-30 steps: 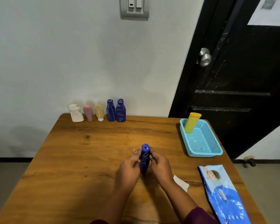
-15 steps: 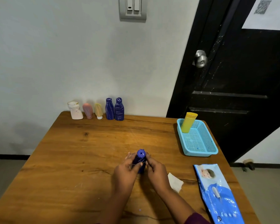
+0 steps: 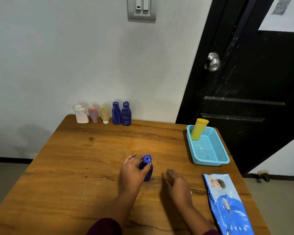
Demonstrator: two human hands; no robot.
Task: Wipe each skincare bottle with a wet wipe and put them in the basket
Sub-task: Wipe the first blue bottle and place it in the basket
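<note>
One bottle is in, by my count: a yellow bottle point(image 3: 198, 129) leans in the blue mesh basket point(image 3: 210, 162) at my 2 o'clock. Five more line the table's point(image 3: 75, 167) far edge at 11 o'clock: a white bottle point(image 3: 81, 114), a pink tube point(image 3: 93, 114), a yellow tube point(image 3: 104, 114) and two dark blue bottles point(image 3: 116, 113). My left hand point(image 3: 131, 170) grips a sixth, the blue bottle point(image 3: 149, 173), upright at 12 o'clock, fingers curled round its shoulder. My right hand point(image 3: 176, 184) lies loose at the bottle's 4 o'clock, near but apart, holding nothing I can see. The wipes pack point(image 3: 227, 204) waits at 4 o'clock.
</note>
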